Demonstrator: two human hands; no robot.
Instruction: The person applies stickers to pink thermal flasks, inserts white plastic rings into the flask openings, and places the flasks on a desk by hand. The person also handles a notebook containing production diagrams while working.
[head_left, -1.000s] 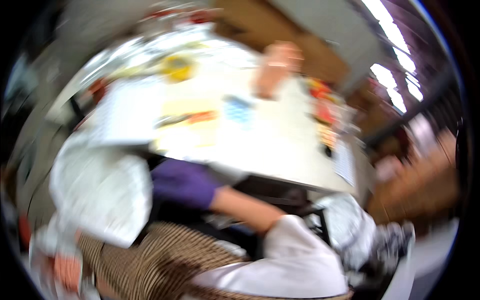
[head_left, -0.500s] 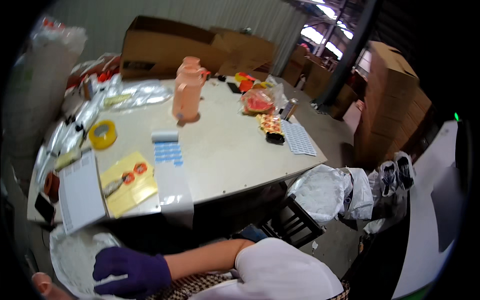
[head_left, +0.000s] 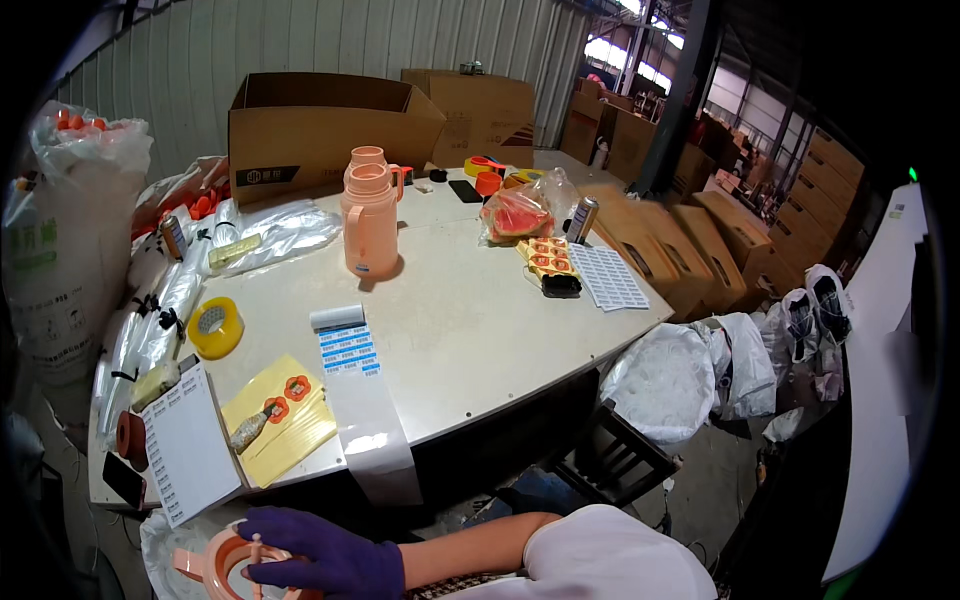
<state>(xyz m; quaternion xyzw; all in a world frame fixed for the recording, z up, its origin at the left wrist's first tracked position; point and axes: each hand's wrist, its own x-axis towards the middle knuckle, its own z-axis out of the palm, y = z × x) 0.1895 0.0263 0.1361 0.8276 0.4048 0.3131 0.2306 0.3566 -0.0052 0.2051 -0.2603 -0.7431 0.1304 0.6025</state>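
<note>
Below counter (head_left: 480, 330) edge: right hand (head_left: 320, 560), purple glove, clamped on orange ring lid (head_left: 225, 565)
Left hand: out of view
Counter top: 2 stacked orange jugs (head_left: 370, 215), yellow tape roll (head_left: 215, 327)

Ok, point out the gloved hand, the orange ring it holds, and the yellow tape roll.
gloved hand (head_left: 325, 562), head view, back of the purple glove.
orange ring (head_left: 215, 556), head view, upper left rim.
yellow tape roll (head_left: 216, 328), head view, top face of the roll.
</note>
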